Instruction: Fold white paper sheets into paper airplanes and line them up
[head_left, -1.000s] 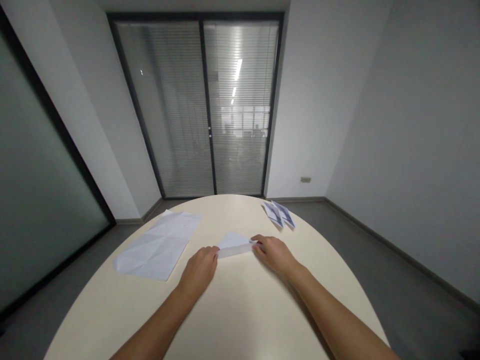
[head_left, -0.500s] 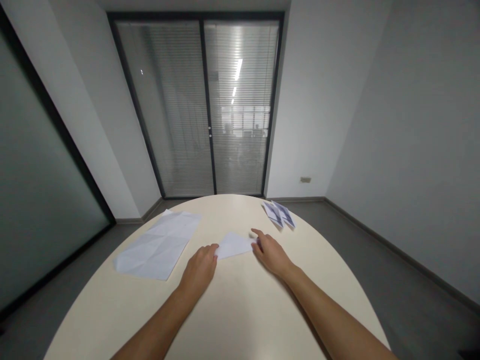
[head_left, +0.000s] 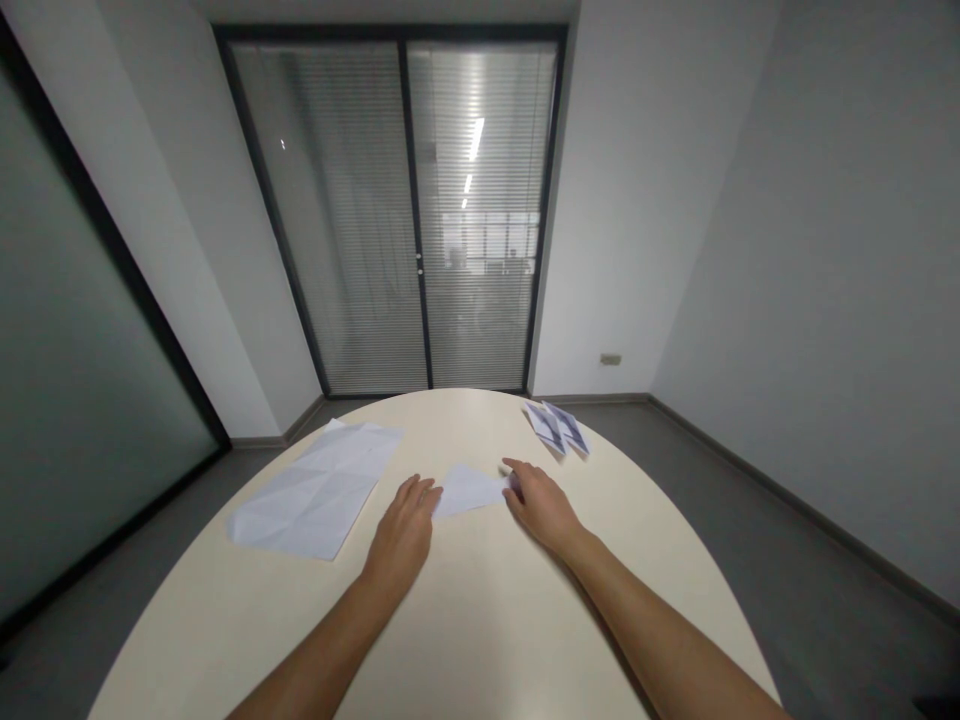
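Observation:
A small folded white paper [head_left: 469, 489] lies flat on the cream oval table [head_left: 480, 620], between my two hands. My left hand [head_left: 403, 529] rests palm down with its fingers stretched out, fingertips touching the paper's left edge. My right hand [head_left: 541, 503] lies at the paper's right end, index finger extended, the other fingers loosely curled on the edge. Neither hand lifts the paper.
A large creased white sheet [head_left: 316, 489] lies on the table's left side. Folded papers with dark print [head_left: 559, 427] sit near the far right rim. Beyond the table stand glass sliding doors [head_left: 405, 215] with blinds, and grey floor surrounds the table.
The fold raised a second ago has been pressed flat. My left hand has opened from a curled pose and slid slightly forward; my right hand has barely moved.

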